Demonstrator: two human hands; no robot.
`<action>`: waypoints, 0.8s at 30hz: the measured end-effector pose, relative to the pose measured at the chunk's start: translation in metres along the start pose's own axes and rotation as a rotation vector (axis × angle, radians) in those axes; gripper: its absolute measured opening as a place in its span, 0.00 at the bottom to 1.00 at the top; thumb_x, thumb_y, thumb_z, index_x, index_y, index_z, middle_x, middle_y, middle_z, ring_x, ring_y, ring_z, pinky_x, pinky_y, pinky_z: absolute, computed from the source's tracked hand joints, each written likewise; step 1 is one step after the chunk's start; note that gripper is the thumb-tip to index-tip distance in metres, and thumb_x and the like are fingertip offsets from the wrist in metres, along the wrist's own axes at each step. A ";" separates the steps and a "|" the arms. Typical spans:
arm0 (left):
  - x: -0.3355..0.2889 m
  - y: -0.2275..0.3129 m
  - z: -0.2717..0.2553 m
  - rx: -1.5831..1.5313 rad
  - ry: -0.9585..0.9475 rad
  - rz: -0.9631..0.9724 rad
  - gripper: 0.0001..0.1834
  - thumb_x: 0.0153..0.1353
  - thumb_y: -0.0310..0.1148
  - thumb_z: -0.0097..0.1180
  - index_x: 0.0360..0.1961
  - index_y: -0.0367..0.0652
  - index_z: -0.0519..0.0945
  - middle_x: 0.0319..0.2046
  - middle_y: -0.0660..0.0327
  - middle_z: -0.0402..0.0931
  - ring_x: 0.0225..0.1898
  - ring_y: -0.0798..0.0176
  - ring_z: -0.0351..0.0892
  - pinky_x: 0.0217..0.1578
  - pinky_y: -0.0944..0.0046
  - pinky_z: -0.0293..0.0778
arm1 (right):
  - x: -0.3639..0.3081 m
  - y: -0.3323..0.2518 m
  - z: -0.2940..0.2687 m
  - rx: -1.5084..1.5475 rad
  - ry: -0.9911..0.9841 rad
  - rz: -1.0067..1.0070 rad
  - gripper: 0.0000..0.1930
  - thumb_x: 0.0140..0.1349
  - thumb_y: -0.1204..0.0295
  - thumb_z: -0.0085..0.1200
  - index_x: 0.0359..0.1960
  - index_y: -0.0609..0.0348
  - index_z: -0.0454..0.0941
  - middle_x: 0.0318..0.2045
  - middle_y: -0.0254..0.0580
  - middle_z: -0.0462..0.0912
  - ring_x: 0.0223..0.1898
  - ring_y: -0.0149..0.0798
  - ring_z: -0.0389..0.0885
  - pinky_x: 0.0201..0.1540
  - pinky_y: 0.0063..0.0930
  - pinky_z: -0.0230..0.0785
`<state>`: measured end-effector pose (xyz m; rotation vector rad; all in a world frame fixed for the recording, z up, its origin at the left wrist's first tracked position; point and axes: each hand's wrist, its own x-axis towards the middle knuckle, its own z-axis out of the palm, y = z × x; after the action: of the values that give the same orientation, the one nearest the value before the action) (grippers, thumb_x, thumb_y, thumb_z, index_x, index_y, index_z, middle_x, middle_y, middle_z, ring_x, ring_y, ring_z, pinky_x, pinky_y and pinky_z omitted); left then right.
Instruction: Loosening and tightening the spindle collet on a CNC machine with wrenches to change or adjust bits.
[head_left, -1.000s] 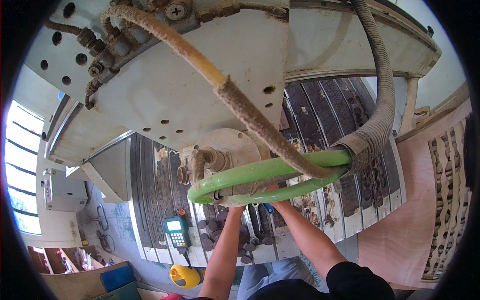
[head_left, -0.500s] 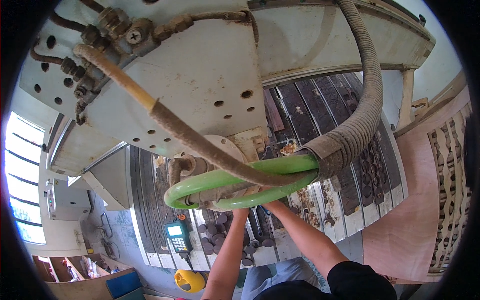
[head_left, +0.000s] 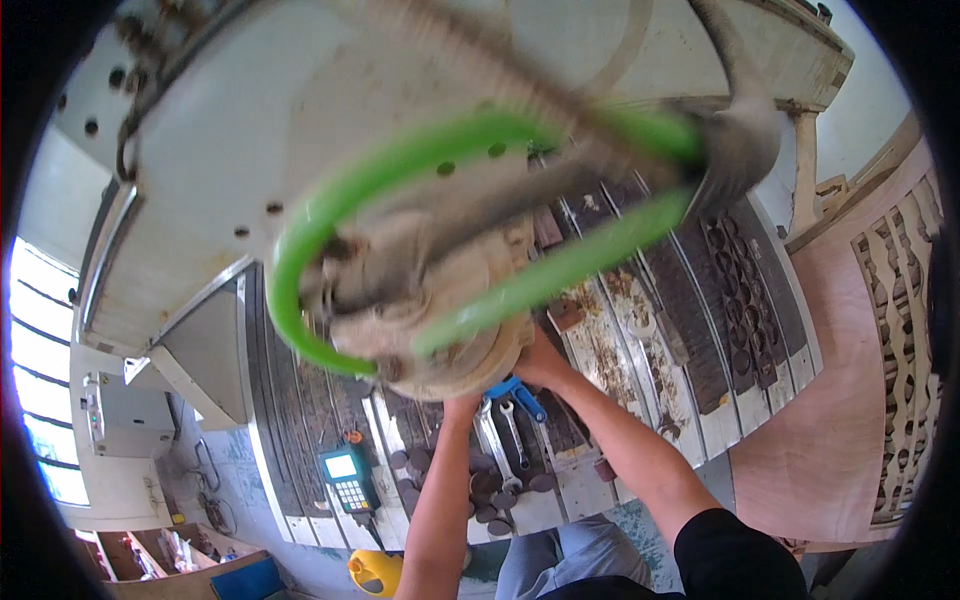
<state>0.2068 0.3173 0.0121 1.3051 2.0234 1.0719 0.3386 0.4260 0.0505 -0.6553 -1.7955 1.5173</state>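
Both of my forearms reach under the dusty spindle housing of a large white machine. My left hand is at the housing's near lower edge, its fingers hidden below it. My right hand is against the housing's right side, its fingers out of sight too. What either hand holds cannot be seen. Between my wrists lie a long wrench, a smaller wrench and a blue-handled tool. Green hoses loop over the housing, blurred.
A handheld controller with a lit screen lies left on the slatted bed. Several dark round pads sit by my left forearm. A corrugated hose hangs at right, near plywood sheets. A yellow container stands below the bed.
My view has shifted, so the housing and green hoses look larger and closer. The wrenches and blue-handled tool show more fully. Both hands remain at the spindle.
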 end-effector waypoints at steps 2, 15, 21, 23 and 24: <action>0.008 -0.001 0.003 -0.106 0.088 0.080 0.25 0.57 0.40 0.59 0.55 0.43 0.74 0.56 0.51 0.71 0.61 0.50 0.64 0.62 0.51 0.57 | -0.004 -0.005 0.003 -0.012 0.062 -0.020 0.19 0.46 0.80 0.58 0.45 0.63 0.77 0.38 0.54 0.83 0.45 0.38 0.81 0.48 0.31 0.69; 0.029 0.045 -0.016 -0.411 0.026 -0.009 0.22 0.48 0.22 0.65 0.46 0.35 0.77 0.42 0.58 0.80 0.44 0.62 0.78 0.47 0.62 0.72 | -0.039 0.022 0.004 0.094 0.022 -0.016 0.31 0.51 0.89 0.45 0.60 0.63 0.60 0.51 0.51 0.75 0.51 0.41 0.76 0.49 0.31 0.71; 0.027 0.039 -0.008 -0.343 0.138 0.085 0.20 0.47 0.28 0.68 0.42 0.33 0.80 0.38 0.57 0.81 0.39 0.65 0.80 0.43 0.65 0.73 | -0.042 0.019 0.001 0.010 -0.043 -0.046 0.31 0.51 0.86 0.46 0.61 0.63 0.57 0.53 0.53 0.73 0.57 0.45 0.73 0.47 0.31 0.71; 0.026 0.043 -0.010 -0.313 0.148 0.085 0.20 0.47 0.29 0.69 0.42 0.34 0.80 0.37 0.57 0.81 0.38 0.65 0.80 0.42 0.66 0.73 | -0.041 0.020 -0.003 -0.114 -0.056 -0.199 0.31 0.51 0.85 0.46 0.61 0.63 0.58 0.53 0.54 0.75 0.54 0.44 0.76 0.45 0.29 0.72; 0.025 0.043 -0.011 -0.284 0.153 0.097 0.20 0.47 0.30 0.69 0.42 0.34 0.80 0.37 0.57 0.81 0.37 0.65 0.80 0.40 0.67 0.73 | -0.040 0.023 -0.004 -0.102 -0.063 -0.190 0.31 0.51 0.85 0.46 0.61 0.63 0.58 0.53 0.54 0.75 0.54 0.44 0.76 0.45 0.29 0.72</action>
<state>0.2108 0.3463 0.0538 1.2138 1.8424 1.4842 0.3662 0.4026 0.0207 -0.4744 -1.9343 1.3404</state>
